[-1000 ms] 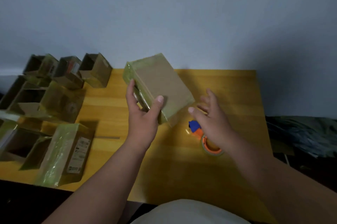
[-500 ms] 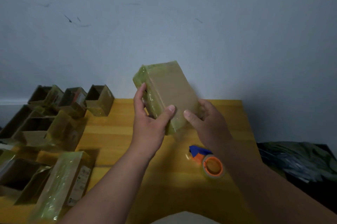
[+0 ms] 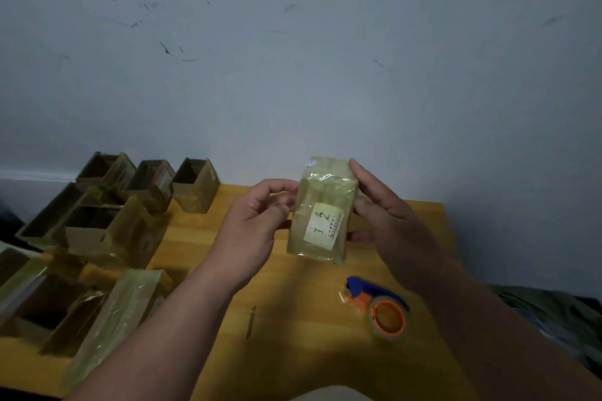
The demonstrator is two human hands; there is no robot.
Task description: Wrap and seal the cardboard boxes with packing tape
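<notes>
Where a plain brown face showed half a second ago, the taped box [image 3: 321, 211] now shows its labelled face, held mid-frame above the counter [image 3: 309, 319]. Left hand [image 3: 250, 221] fingers curl at its left edge; right hand [image 3: 384, 208] fingers clasp its right side. The tape dispenser [image 3: 381, 309] lies at lower right.

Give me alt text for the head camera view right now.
Two hands, left hand and right hand, hold a tape-wrapped box upright above a yellow table. A tape dispenser lies beneath; open boxes crowd the left.
</notes>
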